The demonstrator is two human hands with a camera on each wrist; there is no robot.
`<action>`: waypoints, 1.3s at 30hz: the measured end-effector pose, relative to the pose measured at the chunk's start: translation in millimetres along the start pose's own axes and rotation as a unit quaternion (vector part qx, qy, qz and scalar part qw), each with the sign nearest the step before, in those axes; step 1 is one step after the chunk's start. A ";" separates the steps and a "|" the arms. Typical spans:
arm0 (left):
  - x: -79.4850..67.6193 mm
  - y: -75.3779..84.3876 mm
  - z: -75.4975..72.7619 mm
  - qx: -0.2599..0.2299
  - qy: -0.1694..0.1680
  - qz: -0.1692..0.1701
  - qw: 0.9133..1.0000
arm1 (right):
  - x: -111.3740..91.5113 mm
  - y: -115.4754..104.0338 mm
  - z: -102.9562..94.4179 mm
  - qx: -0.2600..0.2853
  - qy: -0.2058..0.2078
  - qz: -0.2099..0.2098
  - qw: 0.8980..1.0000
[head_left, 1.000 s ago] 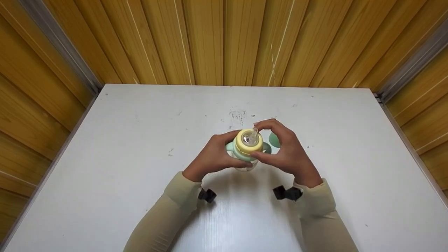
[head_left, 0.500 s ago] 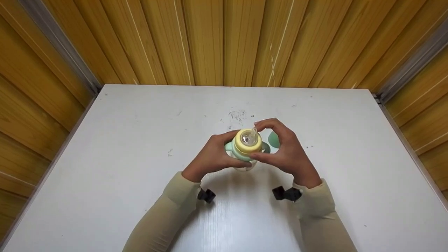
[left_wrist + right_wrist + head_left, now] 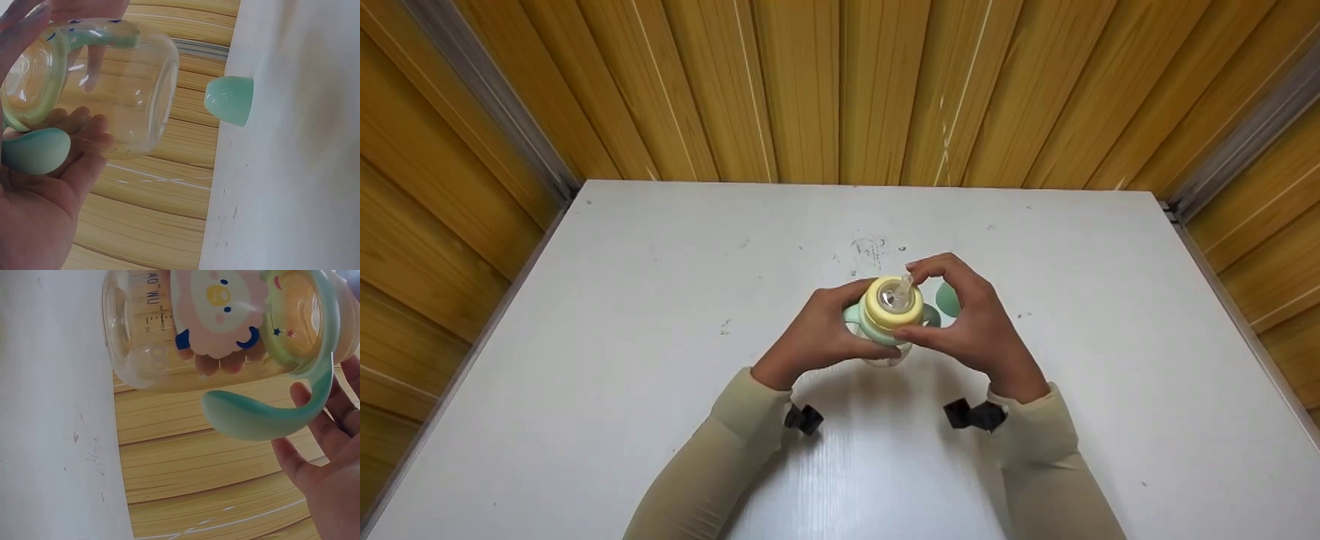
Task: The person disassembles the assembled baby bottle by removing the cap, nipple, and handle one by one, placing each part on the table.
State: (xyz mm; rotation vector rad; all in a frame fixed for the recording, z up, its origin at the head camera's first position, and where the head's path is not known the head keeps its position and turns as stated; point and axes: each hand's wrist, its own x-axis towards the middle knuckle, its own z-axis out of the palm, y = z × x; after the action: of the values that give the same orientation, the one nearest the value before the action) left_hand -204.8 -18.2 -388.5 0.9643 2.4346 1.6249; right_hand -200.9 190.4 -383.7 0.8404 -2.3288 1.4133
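Note:
A baby bottle (image 3: 893, 322) with a clear body, yellow collar, clear teat (image 3: 905, 283) and two mint-green handles is held up over the table. The person's left hand (image 3: 831, 326) grips it from the left, with fingers wrapped behind the clear body (image 3: 121, 90). On the other side, the right hand (image 3: 971, 319) has its thumb on the front of the yellow collar and its index fingertip right by the teat. In the right wrist view, a curved handle (image 3: 264, 417) passes in front of the right hand's fingers (image 3: 332, 416). A pink animal print (image 3: 219, 312) decorates the body.
A mint-green dome-shaped cap (image 3: 229, 100) stands on the white table (image 3: 622, 337), beyond the right hand and partly hidden by it in the head view. Wood-patterned panels (image 3: 802, 90) rise behind the table.

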 end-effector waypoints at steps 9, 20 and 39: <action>0.0 -0.8 0.3 -0.005 -0.002 -0.002 1.000 | 0.0 3.0 0.5 0.001 -0.008 -0.005 1.000; -0.7 0.6 -0.1 -0.013 -0.004 -0.007 1.000 | -0.1 1.5 -0.9 0.014 -0.017 -0.014 1.000; 0.4 -5.0 1.4 -0.005 -0.007 -0.010 1.000 | -1.5 1.4 -1.7 0.031 -0.027 -0.003 0.999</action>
State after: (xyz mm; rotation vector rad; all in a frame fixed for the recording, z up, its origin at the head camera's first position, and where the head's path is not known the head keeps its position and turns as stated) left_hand -206.9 -18.1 -393.3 0.9445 2.4168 1.6157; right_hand -200.7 192.8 -384.6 0.9129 -2.3319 1.4846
